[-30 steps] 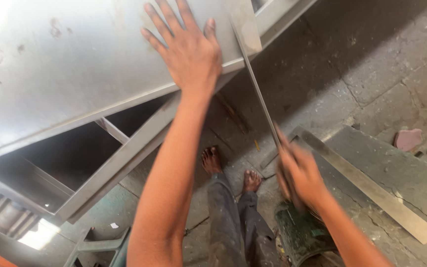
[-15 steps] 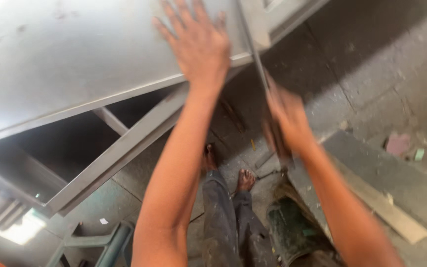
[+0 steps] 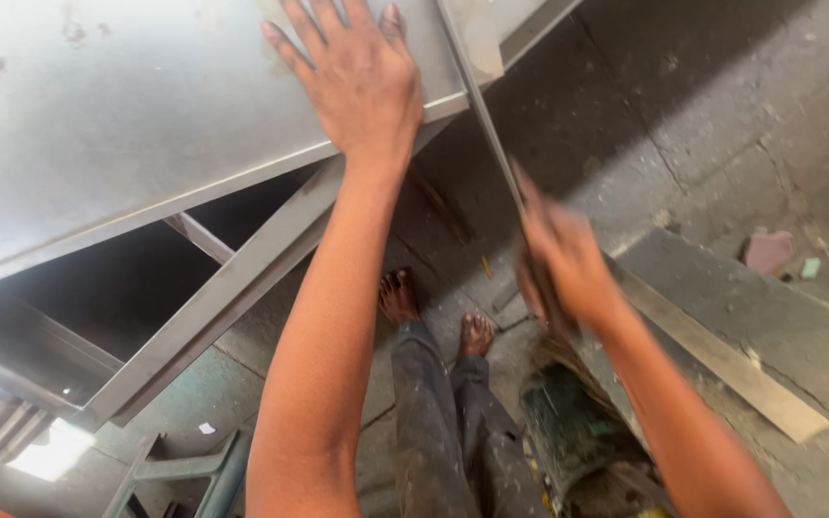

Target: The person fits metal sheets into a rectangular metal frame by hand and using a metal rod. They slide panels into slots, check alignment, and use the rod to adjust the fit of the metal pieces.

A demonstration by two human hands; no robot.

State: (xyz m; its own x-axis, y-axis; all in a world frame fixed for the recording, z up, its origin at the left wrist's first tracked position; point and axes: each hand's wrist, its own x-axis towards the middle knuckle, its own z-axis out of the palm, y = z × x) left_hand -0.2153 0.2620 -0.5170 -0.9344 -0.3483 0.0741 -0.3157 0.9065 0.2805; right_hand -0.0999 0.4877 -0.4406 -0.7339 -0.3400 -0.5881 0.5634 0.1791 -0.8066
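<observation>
Here, left hand [image 3: 362, 82] flat on metal sheet [image 3: 127, 125].

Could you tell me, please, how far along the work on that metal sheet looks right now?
Done: the metal sheet lies on its frame. In hand: the left hand presses flat on the sheet near its edge, while the right hand, blurred, grips a long thin metal strip that crosses the sheet's corner. Left: no finished mark or cut shows along the edge.
</observation>
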